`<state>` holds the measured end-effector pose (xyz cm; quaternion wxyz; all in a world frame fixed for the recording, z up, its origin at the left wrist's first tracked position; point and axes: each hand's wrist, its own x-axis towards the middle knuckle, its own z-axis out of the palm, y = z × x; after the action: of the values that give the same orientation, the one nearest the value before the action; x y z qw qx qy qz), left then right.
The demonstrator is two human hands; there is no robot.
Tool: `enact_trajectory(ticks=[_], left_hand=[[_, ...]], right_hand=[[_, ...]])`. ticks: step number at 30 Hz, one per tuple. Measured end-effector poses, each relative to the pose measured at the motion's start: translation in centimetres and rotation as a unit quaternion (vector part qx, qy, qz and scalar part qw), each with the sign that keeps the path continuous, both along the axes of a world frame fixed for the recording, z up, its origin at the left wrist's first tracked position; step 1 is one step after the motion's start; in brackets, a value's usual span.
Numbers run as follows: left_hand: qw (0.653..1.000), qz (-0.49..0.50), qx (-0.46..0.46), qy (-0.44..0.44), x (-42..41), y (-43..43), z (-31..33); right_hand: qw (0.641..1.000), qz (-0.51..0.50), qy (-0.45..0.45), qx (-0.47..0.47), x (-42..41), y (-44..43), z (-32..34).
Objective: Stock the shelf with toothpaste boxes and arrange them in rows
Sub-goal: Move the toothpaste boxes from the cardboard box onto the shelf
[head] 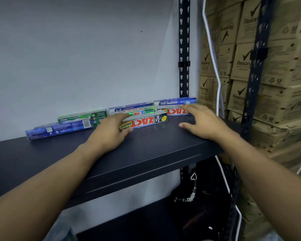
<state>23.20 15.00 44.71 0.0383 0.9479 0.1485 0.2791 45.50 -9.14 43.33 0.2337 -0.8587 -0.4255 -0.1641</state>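
Several toothpaste boxes lie along the back of the dark shelf (146,146). A silver Zact box (146,121) lies in front at the middle; my left hand (109,133) grips its left end, thumb under the front, fingers over the top. Behind it are a green box (146,111) and a blue Safi box (130,106). At the right, a blue Safi box (175,101) sits on another Zact box (176,111). My right hand (202,121) hovers open beside these, fingertips near the Zact box. On the left lie a blue box (59,130) and a green box (82,116).
A white wall stands behind the shelf. A black perforated upright (184,49) marks the shelf's right back corner, another upright (257,66) stands nearer. Stacked brown Rexona cartons (268,75) fill the right side. A white cable (214,66) hangs there. A lower shelf (137,226) holds a black bag (198,206).
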Motion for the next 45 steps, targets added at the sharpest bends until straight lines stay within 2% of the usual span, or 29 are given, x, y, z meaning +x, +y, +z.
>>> enact_trajectory(ticks=[5, 9, 12, 15, 17, 20, 22, 27, 31, 33, 37, 39, 41, 43, 45], left_hand=[[0.998, -0.051, 0.002, -0.030, -2.6, -4.8, -0.8], [0.993, -0.049, 0.046, -0.094, -5.6, -9.3, -1.9], [0.991, -0.051, 0.090, -0.082, -7.9, -12.4, -5.2], [0.981, -0.063, 0.174, -0.057, -9.7, -13.9, -9.7], [0.981, -0.063, 0.179, -0.050, -10.6, -14.1, -12.6], [0.991, -0.042, 0.125, -0.019, -12.0, -14.0, -17.4], [0.998, -0.023, 0.049, 0.011, -13.1, -13.8, -21.3], [0.985, 0.023, -0.135, 0.102, -16.2, -13.3, -31.2], [0.943, 0.071, -0.233, 0.225, -19.6, -13.2, -39.6], [0.922, 0.103, -0.278, 0.249, -21.2, -13.4, -43.0], [0.889, 0.175, -0.379, 0.188, -23.4, -15.0, -48.2], [0.879, 0.229, -0.384, 0.163, -24.3, -15.9, -50.2], [0.856, 0.290, -0.399, 0.157, -24.6, -17.0, -51.1], [0.819, 0.350, -0.430, 0.147, -24.6, -17.6, -51.4], [0.763, 0.411, -0.482, 0.129, -24.5, -17.7, -52.2]], right_hand=[[0.995, 0.010, -0.030, 0.090, -8.1, -3.3, -4.0], [0.990, 0.058, -0.053, 0.115, -13.1, -5.8, -8.2], [0.985, 0.102, -0.054, 0.129, -15.9, -6.6, -11.5], [0.987, 0.120, -0.020, 0.108, -17.8, -6.5, -15.5], [0.990, 0.128, 0.009, 0.056, -18.6, -6.2, -18.7], [0.985, 0.150, 0.062, -0.064, -19.6, -6.1, -23.2], [0.972, 0.167, 0.099, -0.130, -20.3, -6.5, -26.1], [0.943, 0.177, 0.171, -0.224, -22.9, -7.9, -34.5], [0.887, 0.201, 0.270, -0.316, -24.7, -9.5, -41.1], [0.865, 0.204, 0.302, -0.344, -25.0, -10.2, -43.6], [0.853, 0.197, 0.283, -0.393, -25.3, -10.1, -46.7], [0.847, 0.189, 0.265, -0.420, -25.5, -10.0, -47.9], [0.835, 0.185, 0.262, -0.446, -26.0, -10.1, -49.1], [0.824, 0.191, 0.265, -0.463, -26.4, -10.3, -49.9], [0.821, 0.199, 0.249, -0.474, -26.5, -10.3, -50.5]])
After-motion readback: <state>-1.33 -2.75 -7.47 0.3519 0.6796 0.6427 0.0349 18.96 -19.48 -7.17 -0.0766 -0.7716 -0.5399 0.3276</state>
